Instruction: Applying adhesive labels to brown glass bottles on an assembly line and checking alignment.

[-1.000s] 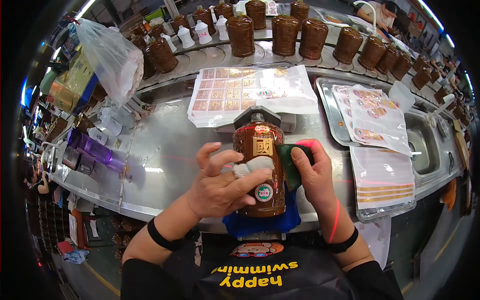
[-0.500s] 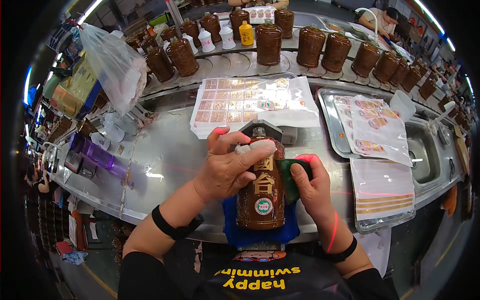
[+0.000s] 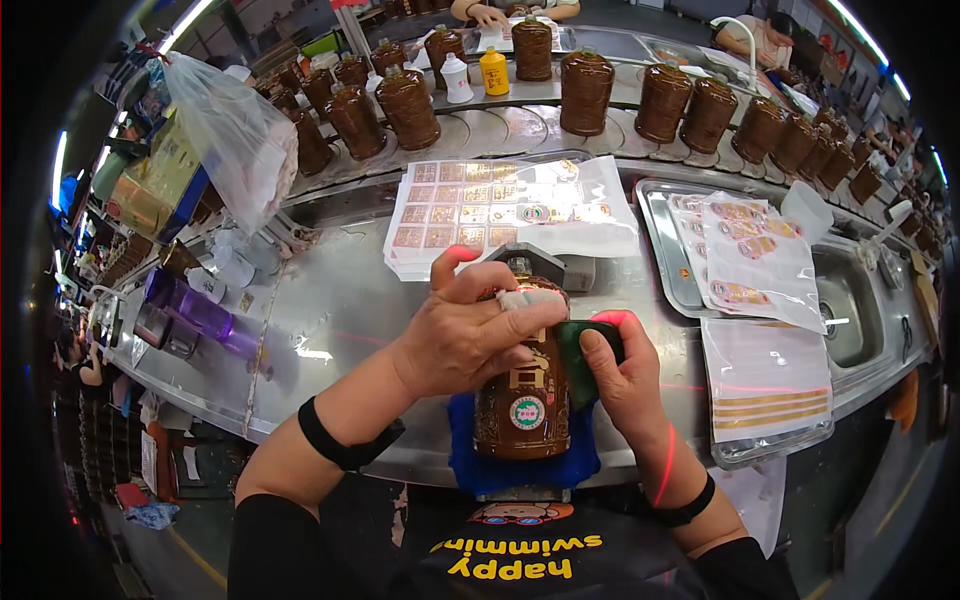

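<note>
While blue cloth likely cushions the brown embossed bottle above it, the left grip, loosely spread and empty, holds a white-wrapped finger over the bottle's front; the right grip pinches a green scraper alongside.

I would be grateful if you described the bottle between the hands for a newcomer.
On the steel worktable, find the blue cloth at the near edge. There, between the left hand and right hand, is the bottle. Unlike the brown bottles farther back, it shows gold lettering and a round green-and-white sticker.
</note>
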The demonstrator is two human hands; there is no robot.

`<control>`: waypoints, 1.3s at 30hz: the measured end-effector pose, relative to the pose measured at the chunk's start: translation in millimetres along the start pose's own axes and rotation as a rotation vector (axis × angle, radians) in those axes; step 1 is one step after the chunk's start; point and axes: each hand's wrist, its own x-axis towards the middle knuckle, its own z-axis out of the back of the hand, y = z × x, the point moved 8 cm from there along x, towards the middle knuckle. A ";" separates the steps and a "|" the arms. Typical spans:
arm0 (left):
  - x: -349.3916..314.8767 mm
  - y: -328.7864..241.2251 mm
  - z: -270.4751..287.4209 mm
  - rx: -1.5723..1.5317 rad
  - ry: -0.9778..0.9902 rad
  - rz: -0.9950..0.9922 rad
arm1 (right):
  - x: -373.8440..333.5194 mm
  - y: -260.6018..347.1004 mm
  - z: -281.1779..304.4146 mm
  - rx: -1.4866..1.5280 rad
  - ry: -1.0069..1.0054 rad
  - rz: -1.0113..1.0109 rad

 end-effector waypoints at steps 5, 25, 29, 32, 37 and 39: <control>0.9 15.0 -2.0 -0.115 -0.085 0.032 | -2.9 -0.9 -2.4 -0.015 0.036 -0.027; -4.7 20.0 -0.5 -0.083 -0.154 0.067 | 0.4 2.1 7.4 -0.116 -0.009 -0.014; -7.3 -0.5 4.4 -0.044 -0.212 -0.003 | -4.5 -2.5 8.8 -0.102 0.001 -0.073; -5.5 -4.8 7.1 -0.002 -0.249 -0.025 | -3.7 -10.8 8.1 -0.080 0.013 -0.059; -3.0 -6.6 -7.2 -0.231 -0.158 0.051 | -5.7 -10.2 11.7 0.026 0.042 -0.069; -7.2 -1.6 -6.5 -0.295 -0.176 0.116 | -1.3 -3.2 18.8 -0.037 0.054 -0.083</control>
